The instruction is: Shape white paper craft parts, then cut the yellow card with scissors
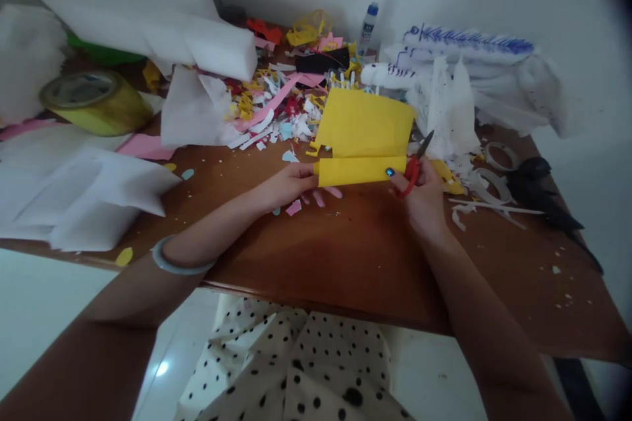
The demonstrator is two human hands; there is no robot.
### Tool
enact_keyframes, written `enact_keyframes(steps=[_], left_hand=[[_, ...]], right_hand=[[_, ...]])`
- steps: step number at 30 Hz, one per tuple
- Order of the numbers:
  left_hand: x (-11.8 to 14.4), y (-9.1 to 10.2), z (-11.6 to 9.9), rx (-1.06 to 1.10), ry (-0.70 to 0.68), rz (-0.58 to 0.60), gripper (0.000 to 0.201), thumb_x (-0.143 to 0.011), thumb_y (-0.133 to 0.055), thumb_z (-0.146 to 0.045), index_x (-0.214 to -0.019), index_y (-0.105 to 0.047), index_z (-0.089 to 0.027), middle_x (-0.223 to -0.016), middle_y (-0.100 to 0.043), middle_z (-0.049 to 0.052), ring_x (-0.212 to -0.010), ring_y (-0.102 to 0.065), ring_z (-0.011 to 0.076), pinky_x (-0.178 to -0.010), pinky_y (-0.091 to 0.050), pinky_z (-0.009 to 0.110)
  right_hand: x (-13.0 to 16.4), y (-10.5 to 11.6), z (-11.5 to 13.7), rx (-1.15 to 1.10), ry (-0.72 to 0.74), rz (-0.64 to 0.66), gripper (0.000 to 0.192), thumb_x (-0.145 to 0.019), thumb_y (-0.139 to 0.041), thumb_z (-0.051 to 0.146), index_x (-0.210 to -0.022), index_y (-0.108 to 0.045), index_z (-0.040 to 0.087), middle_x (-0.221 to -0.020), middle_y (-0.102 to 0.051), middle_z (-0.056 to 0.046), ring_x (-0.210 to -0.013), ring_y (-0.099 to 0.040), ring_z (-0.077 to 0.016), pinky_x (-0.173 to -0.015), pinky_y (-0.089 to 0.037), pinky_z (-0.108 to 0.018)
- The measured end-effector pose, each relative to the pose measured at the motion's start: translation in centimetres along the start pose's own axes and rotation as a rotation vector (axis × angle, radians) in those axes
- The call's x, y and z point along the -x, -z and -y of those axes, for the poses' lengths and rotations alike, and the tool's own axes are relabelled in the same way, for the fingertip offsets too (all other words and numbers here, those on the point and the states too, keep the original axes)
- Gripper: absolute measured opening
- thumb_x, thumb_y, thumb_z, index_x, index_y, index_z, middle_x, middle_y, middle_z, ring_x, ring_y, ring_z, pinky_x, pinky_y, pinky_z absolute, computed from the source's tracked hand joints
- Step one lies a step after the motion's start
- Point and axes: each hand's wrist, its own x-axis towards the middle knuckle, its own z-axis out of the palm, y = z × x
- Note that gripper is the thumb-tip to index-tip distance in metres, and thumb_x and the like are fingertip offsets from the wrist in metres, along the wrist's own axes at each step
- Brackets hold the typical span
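A sheet of yellow paper [368,120], its near edge folded over into a flat strip, is held just above the brown table. My left hand [291,187] pinches the left end of the fold, with some fingers stretched out underneath. At the right end, my right hand [422,194] has its thumb on the paper and also keeps hold of red-handled scissors [413,171]. Their dark blades point up and away to the right. Part of the right fingers is hidden behind the paper and the handles.
Paper scraps [291,112] pile up behind the sheet, near a glue bottle [368,29]. A roll of yellow tape [96,102] and white foam sheets [148,26] lie left. Right are tape rings [494,184] and a dark object [543,197]. The table edge [320,309] runs before me.
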Motion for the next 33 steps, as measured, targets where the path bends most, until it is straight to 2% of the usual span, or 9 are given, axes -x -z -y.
enact_keyframes(steps=[6, 12, 13, 15, 18, 23, 26, 29, 33], left_hand=[[0.2, 0.0, -0.2, 0.008, 0.006, 0.008, 0.04, -0.088, -0.048, -0.049, -0.095, -0.063, -0.013, -0.092, -0.074, 0.013, -0.065, -0.066, 0.0128, -0.054, -0.045, 0.02], [0.3, -0.4, -0.1, -0.067, -0.118, -0.027, 0.056, -0.093, -0.029, -0.058, -0.105, -0.061, -0.014, -0.102, -0.07, 0.014, -0.073, -0.067, 0.0151, -0.057, -0.048, 0.023], [0.3, -0.5, -0.1, -0.071, -0.145, -0.051, 0.057, -0.091, -0.031, -0.06, -0.109, -0.059, -0.014, -0.102, -0.07, 0.014, -0.074, -0.067, 0.0156, -0.056, -0.048, 0.023], [0.2, -0.7, -0.1, -0.098, -0.16, -0.106, 0.056, -0.085, -0.049, -0.059, -0.118, -0.055, -0.015, -0.1, -0.069, 0.011, -0.072, -0.066, 0.0149, -0.056, -0.048, 0.023], [0.0, -0.8, 0.1, -0.145, -0.134, -0.189, 0.061, -0.072, -0.071, -0.046, -0.122, -0.052, -0.015, -0.095, -0.069, 0.007, -0.066, -0.064, 0.0118, -0.061, -0.05, 0.023], [-0.4, -0.5, 0.8, -0.207, -0.077, -0.255, 0.043, -0.077, -0.065, -0.046, -0.102, -0.06, -0.011, -0.077, -0.069, 0.006, -0.059, -0.063, 0.0123, -0.051, -0.048, 0.021], [-0.3, -0.5, 0.8, -0.215, -0.081, -0.278, 0.039, -0.079, -0.064, -0.045, -0.098, -0.06, -0.011, -0.077, -0.07, 0.007, -0.057, -0.062, 0.0112, -0.049, -0.046, 0.019], [-0.2, -0.4, 0.5, -0.216, -0.076, -0.259, 0.034, -0.083, -0.06, -0.044, -0.096, -0.06, -0.012, -0.081, -0.071, 0.007, -0.053, -0.059, 0.0086, -0.045, -0.044, 0.018], [-0.2, -0.3, 0.4, -0.234, -0.068, -0.207, 0.029, -0.088, -0.054, -0.042, -0.089, -0.06, -0.014, -0.085, -0.072, 0.007, -0.052, -0.057, 0.0066, -0.045, -0.043, 0.017]], right_hand=[[0.1, -0.3, 0.4, 0.041, 0.04, 0.029, 0.039, -0.067, -0.074, 0.042, -0.092, -0.049, 0.027, -0.09, -0.058, -0.001, -0.076, -0.057, -0.0158, -0.062, -0.053, -0.029], [0.1, -0.5, 0.5, -0.004, 0.017, 0.026, 0.039, -0.064, -0.076, 0.039, -0.084, -0.045, 0.026, -0.079, -0.05, 0.002, -0.064, -0.052, -0.0122, -0.059, -0.053, -0.028], [0.2, -0.5, 0.5, 0.007, 0.018, 0.025, 0.04, -0.064, -0.076, 0.04, -0.083, -0.044, 0.026, -0.078, -0.05, 0.003, -0.065, -0.052, -0.0123, -0.059, -0.053, -0.028], [0.3, -0.6, 0.5, 0.027, 0.011, 0.021, 0.039, -0.064, -0.076, 0.041, -0.081, -0.044, 0.026, -0.077, -0.052, 0.003, -0.064, -0.053, -0.0122, -0.056, -0.053, -0.027], [0.5, -0.8, 0.6, 0.018, -0.034, 0.032, 0.037, -0.065, -0.075, 0.04, -0.083, -0.046, 0.025, -0.074, -0.054, 0.003, -0.06, -0.054, -0.011, -0.05, -0.051, -0.025], [0.9, -1.0, 1.1, 0.022, -0.132, 0.037, 0.039, -0.063, -0.077, 0.041, -0.084, -0.048, 0.025, -0.075, -0.059, 0.002, -0.062, -0.06, -0.0139, -0.045, -0.05, -0.024], [1.1, -1.1, 1.3, 0.032, -0.129, 0.042, 0.037, -0.063, -0.077, 0.041, -0.085, -0.051, 0.025, -0.079, -0.06, 0.0, -0.069, -0.061, -0.0163, -0.046, -0.049, -0.024], [1.0, -1.0, 1.1, 0.045, -0.069, 0.031, 0.032, -0.067, -0.075, 0.04, -0.084, -0.052, 0.025, -0.081, -0.06, 0.0, -0.073, -0.06, -0.0163, -0.054, -0.051, -0.026], [0.6, -0.7, 0.5, 0.028, 0.025, -0.021, 0.03, -0.07, -0.074, 0.037, -0.087, -0.053, 0.025, -0.089, -0.061, 0.0, -0.083, -0.062, -0.0166, -0.077, -0.053, -0.033]])
